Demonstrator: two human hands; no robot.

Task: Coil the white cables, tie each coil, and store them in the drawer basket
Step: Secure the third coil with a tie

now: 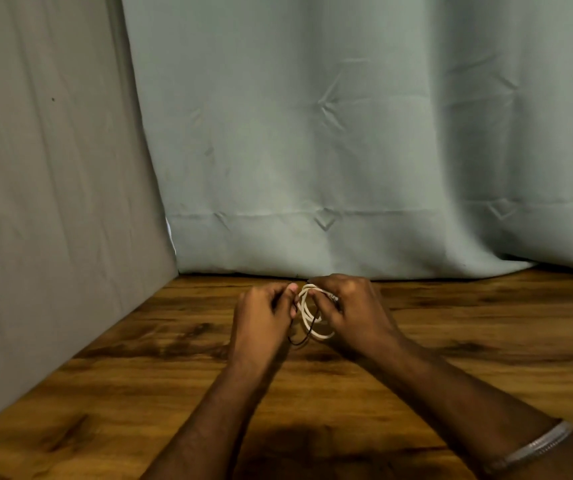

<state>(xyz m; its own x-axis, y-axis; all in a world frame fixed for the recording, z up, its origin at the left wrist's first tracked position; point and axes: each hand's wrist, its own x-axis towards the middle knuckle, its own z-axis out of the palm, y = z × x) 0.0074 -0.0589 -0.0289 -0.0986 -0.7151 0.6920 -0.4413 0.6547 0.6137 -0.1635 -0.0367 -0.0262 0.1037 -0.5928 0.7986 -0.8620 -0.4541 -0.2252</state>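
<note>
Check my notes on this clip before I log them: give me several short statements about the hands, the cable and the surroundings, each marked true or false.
1. Both hands hold the coiled white cable. True.
2. A thin black tie hangs at the coil. True.
3. The coil lies flat on the brown wooden table, untouched. False: the left hand and right hand hold it just above the table.
4. A silver bangle is on the left forearm. False: it is on the right.
5. A red curtain hangs behind. False: the grey-green curtain does.
</note>
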